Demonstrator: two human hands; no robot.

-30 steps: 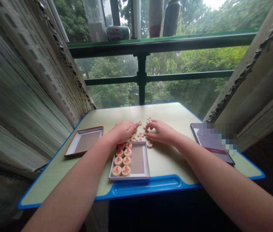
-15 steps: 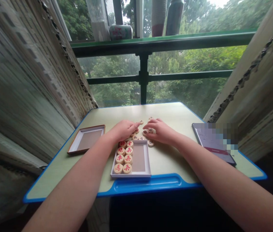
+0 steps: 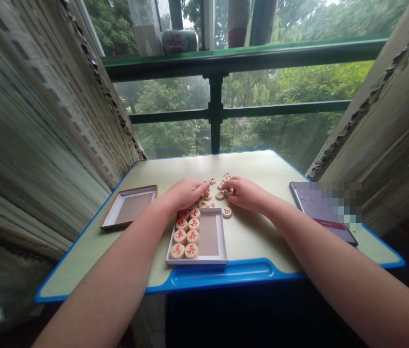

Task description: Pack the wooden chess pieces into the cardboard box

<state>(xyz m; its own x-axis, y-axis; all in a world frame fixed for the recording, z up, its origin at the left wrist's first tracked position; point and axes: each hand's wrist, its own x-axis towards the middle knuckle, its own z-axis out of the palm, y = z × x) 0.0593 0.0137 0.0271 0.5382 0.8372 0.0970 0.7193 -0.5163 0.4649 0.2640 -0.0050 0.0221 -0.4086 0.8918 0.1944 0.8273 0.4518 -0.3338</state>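
Observation:
Chinese chess pieces [image 3: 220, 195], round and pale with dark characters, lie loosely on the table between my hands. My left hand [image 3: 189, 191] is closed over the left side of this group, its fingertips curled together; what they hold, if anything, is hidden. Bent fingers and thumb of my right hand [image 3: 243, 193] close around a dark-marked Chinese chess piece [image 3: 228, 192] at the group's right side. Nearer to me, a shallow white box [image 3: 222, 241] has red-marked pieces [image 3: 191, 251] in two columns along its left; its right part shows the bare bottom.
A brown-edged box lid [image 3: 130, 207] lies open side up at the left. To the right rests a tablet [image 3: 320, 212], partly blurred out. The table has a blue rim with a tray groove [image 3: 222, 276] in front. Curtains flank it; a green railing [image 3: 244, 59] stands behind.
My right hand's fingers have drawn in and bent around a piece, uncovering others beside them. My left hand stays nearly in place, fingertips slightly more curled. The view has shifted slightly.

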